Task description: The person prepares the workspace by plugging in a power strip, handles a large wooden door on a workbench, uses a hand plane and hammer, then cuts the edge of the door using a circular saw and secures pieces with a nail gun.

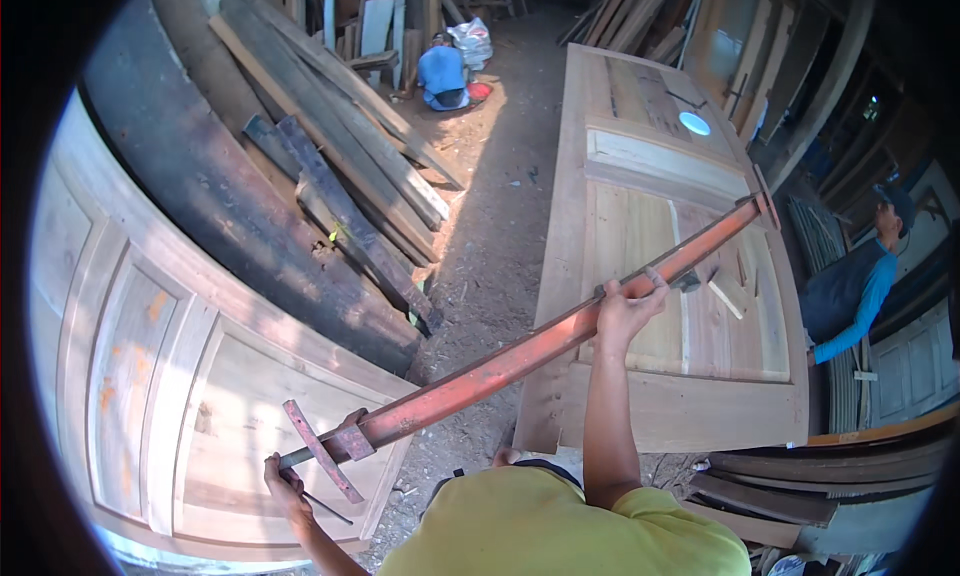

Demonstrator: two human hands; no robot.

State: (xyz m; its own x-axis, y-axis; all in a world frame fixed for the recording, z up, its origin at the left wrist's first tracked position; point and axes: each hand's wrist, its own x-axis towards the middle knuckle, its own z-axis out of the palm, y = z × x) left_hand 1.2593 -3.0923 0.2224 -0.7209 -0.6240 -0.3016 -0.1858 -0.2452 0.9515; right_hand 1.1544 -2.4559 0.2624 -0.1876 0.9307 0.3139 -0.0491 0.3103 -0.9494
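Note:
A long red metal bar clamp (485, 374) stretches diagonally across my front, from low on the left to high on the right. My left hand (284, 488) is closed round the screw end, close to the crossbar-like jaw and the thin handle rod. Further up the bar, my right hand (630, 314) grips it from above, fingers wrapped over it. The clamp's far end lies over a large wooden door panel (690, 406) on the right. Its screw end is above another panelled wooden door (265, 431) on the left.
A person in a blue-sleeved top (850, 296) stands beyond the right panel. Another person in blue (443, 74) crouches far ahead near a white sack (472, 41). Planks (340, 116) lean at left. A white round object (694, 124) and a wood strip (725, 299) lie on the right panel.

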